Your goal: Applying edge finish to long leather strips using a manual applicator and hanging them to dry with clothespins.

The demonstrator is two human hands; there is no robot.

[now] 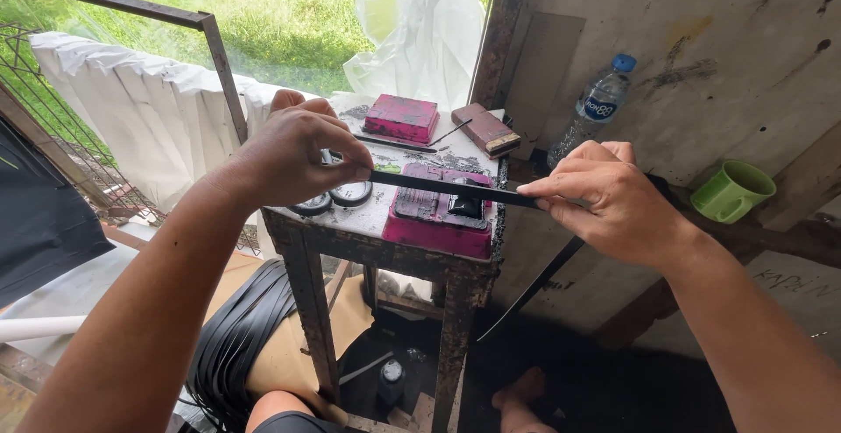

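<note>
Hands stretch a black strip (447,188) level above a stained small table (368,223). Left hand (293,154) pinches 1 end, fingers closed; right hand (604,201) grips the other, the strip's tail hanging below (toward the floor). A pink ink pad (438,223) sits just beneath.

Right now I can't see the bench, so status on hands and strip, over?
Left hand and right hand pinch black strip, stretched over pink block. Nothing in the way.
</note>
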